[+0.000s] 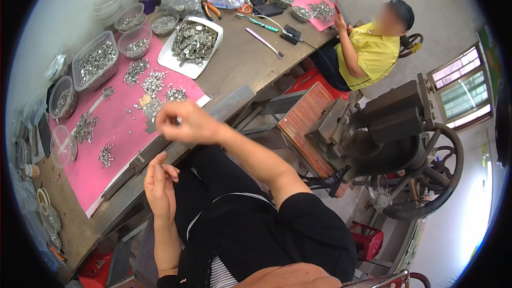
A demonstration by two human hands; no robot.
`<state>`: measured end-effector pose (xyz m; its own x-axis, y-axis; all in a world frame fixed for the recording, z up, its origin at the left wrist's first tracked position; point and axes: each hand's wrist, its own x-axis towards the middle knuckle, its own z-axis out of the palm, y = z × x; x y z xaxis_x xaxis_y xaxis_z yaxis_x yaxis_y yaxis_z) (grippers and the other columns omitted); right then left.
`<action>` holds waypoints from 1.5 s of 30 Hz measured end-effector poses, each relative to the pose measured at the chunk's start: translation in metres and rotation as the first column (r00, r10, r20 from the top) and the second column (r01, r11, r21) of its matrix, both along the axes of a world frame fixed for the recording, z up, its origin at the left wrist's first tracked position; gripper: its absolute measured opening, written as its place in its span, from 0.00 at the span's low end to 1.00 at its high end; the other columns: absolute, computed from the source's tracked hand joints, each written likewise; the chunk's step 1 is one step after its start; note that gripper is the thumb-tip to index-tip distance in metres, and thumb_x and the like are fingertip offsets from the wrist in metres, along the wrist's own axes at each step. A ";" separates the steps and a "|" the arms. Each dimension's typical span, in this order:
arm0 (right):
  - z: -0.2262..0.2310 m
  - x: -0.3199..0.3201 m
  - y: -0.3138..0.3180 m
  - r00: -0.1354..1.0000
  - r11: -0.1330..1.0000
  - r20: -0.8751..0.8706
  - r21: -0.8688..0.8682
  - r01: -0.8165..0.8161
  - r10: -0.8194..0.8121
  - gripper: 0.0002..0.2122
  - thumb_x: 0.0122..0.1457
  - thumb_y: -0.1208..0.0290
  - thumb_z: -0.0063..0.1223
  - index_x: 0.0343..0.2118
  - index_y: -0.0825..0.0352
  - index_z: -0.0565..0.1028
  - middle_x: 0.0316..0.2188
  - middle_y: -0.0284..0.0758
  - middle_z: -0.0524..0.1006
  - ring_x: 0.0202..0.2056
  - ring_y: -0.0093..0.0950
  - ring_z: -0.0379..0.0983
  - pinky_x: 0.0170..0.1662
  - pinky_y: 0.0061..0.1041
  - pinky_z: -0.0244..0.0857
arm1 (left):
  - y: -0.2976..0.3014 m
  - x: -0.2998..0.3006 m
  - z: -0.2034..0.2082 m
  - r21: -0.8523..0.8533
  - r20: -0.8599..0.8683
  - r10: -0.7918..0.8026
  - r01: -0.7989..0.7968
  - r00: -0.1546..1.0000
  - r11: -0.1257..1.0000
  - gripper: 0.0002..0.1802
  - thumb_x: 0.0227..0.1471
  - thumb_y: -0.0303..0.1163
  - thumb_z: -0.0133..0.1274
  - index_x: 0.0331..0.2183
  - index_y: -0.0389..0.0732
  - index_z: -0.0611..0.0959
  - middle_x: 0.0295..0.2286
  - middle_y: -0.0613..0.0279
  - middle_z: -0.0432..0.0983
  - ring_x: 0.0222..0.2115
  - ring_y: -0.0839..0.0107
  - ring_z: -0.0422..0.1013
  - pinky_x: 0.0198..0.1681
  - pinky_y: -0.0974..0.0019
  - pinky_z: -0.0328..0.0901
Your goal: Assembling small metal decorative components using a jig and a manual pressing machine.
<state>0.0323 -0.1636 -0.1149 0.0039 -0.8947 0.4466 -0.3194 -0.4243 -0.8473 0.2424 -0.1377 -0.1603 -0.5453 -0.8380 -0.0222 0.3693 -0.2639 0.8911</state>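
My right hand point(188, 121) is raised at the near edge of the pink sheet point(125, 133), its fingers curled into a ring with the thumb. Whatever it pinches, if anything, is hidden or too small to make out. Lower and to the left, my left hand point(159, 185) is held up over my lap just off the bench edge, fingers loosely bent and apart, with no object visible in it. Beyond my right hand lie small piles of silvery metal parts point(153, 82), and a larger pile point(85, 128) lies further left.
A white tray point(205, 69) heaped with metal pieces and a clear tub point(80, 84) of parts stand behind the piles. Pliers point(213, 10) and toothbrushes point(264, 42) lie on the bench. A hand press point(394, 128) stands right; a person in yellow point(373, 56) sits beyond.
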 end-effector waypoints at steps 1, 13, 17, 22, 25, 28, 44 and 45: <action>0.001 0.010 0.018 1.000 1.000 0.028 0.022 -0.001 0.000 0.04 0.54 0.75 0.60 0.29 0.68 0.77 0.22 0.29 0.75 0.25 0.19 0.71 0.29 0.22 0.65 | -0.004 -0.004 -0.005 0.080 -0.083 -0.005 0.011 0.997 0.997 0.19 0.69 0.39 0.44 0.50 0.34 0.76 0.26 0.66 0.70 0.28 0.77 0.65 0.43 0.69 0.64; -0.026 0.038 0.058 0.988 1.000 0.152 0.025 -0.018 0.014 0.03 0.54 0.77 0.60 0.30 0.69 0.77 0.22 0.30 0.71 0.22 0.20 0.66 0.26 0.23 0.61 | 0.004 -0.011 -0.016 0.346 -0.184 0.028 0.038 0.983 0.938 0.12 0.66 0.38 0.50 0.38 0.39 0.79 0.27 0.69 0.70 0.29 0.78 0.64 0.36 0.71 0.60; -0.031 0.037 0.058 0.993 1.000 0.117 -0.018 -0.012 0.014 0.04 0.55 0.76 0.60 0.32 0.68 0.77 0.23 0.31 0.73 0.24 0.24 0.70 0.31 0.25 0.64 | 0.000 -0.005 -0.023 0.288 -0.202 -0.010 0.069 0.979 0.955 0.10 0.65 0.37 0.51 0.35 0.40 0.78 0.27 0.70 0.69 0.29 0.78 0.63 0.36 0.72 0.60; -0.035 0.040 0.048 0.962 0.964 -0.244 -0.258 0.060 -0.125 0.05 0.52 0.75 0.62 0.32 0.66 0.77 0.26 0.35 0.75 0.30 0.35 0.73 0.39 0.32 0.66 | -0.002 0.005 -0.037 0.160 -0.044 0.087 -0.079 0.995 0.984 0.08 0.65 0.31 0.50 0.35 0.38 0.77 0.27 0.68 0.69 0.30 0.79 0.63 0.37 0.72 0.59; -0.037 0.035 0.052 0.942 0.983 -0.325 -0.183 0.026 -0.086 0.06 0.51 0.76 0.63 0.31 0.66 0.77 0.29 0.35 0.76 0.34 0.37 0.75 0.40 0.33 0.66 | 0.003 -0.001 -0.036 0.104 0.023 0.063 -0.065 0.998 0.992 0.09 0.65 0.32 0.49 0.34 0.37 0.78 0.28 0.67 0.72 0.30 0.78 0.66 0.37 0.72 0.61; -0.036 0.031 0.060 0.945 0.995 -0.322 -0.092 0.033 -0.061 0.07 0.51 0.79 0.63 0.32 0.66 0.77 0.31 0.37 0.77 0.34 0.36 0.74 0.39 0.32 0.66 | 0.010 -0.005 -0.041 0.111 0.025 0.034 -0.037 0.999 0.993 0.10 0.66 0.32 0.48 0.35 0.37 0.79 0.28 0.66 0.74 0.31 0.80 0.69 0.38 0.73 0.65; -0.073 0.012 -0.004 0.879 0.978 -0.442 -0.179 0.110 -0.180 0.06 0.52 0.82 0.60 0.32 0.67 0.74 0.35 0.36 0.76 0.37 0.36 0.71 0.43 0.33 0.62 | 0.013 0.018 -0.050 -0.006 0.180 0.085 -0.085 0.980 0.996 0.11 0.66 0.31 0.49 0.46 0.36 0.79 0.29 0.67 0.77 0.30 0.82 0.70 0.37 0.75 0.67; -0.073 0.012 -0.004 0.880 0.978 -0.442 -0.178 0.107 -0.177 0.06 0.52 0.82 0.60 0.32 0.67 0.74 0.35 0.36 0.76 0.37 0.36 0.71 0.43 0.33 0.62 | 0.013 0.018 -0.051 -0.004 0.170 0.076 -0.076 0.983 0.997 0.11 0.66 0.31 0.49 0.46 0.36 0.79 0.29 0.67 0.76 0.30 0.82 0.70 0.37 0.75 0.67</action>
<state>0.0441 -0.1675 -0.1875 0.1148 -0.8268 0.5506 -0.7191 -0.4515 -0.5282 0.2600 -0.1249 -0.2111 -0.4679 -0.8767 -0.1113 0.2322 -0.2435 0.9417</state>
